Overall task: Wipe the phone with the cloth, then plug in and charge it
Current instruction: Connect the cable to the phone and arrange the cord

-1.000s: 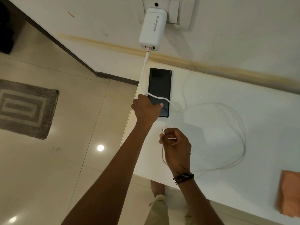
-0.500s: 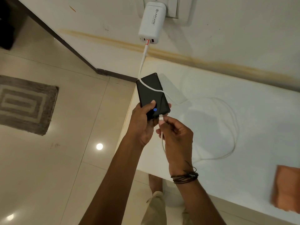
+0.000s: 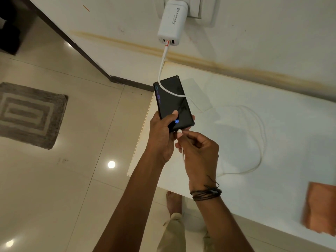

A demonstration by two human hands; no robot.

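My left hand (image 3: 162,135) holds the black phone (image 3: 172,100) by its lower end, above the left edge of the white table (image 3: 272,142). The screen shows a blue fingerprint icon and faint lit text along its left side. My right hand (image 3: 198,153) pinches the white cable's plug (image 3: 179,132) against the phone's bottom port. The white cable (image 3: 258,139) loops over the table and runs across the screen up to the white charger (image 3: 171,22) in the wall socket. An orange cloth (image 3: 320,210) lies at the table's right edge.
A grey patterned mat (image 3: 31,113) lies on the shiny tiled floor at left. The wall behind the table bears a yellowish stain line. My foot (image 3: 172,202) and trouser leg show below the table's near edge.
My left hand lifted the phone off the table and tilted it toward me. My right hand brought the plug up to the phone's bottom end. The screen has lit up.
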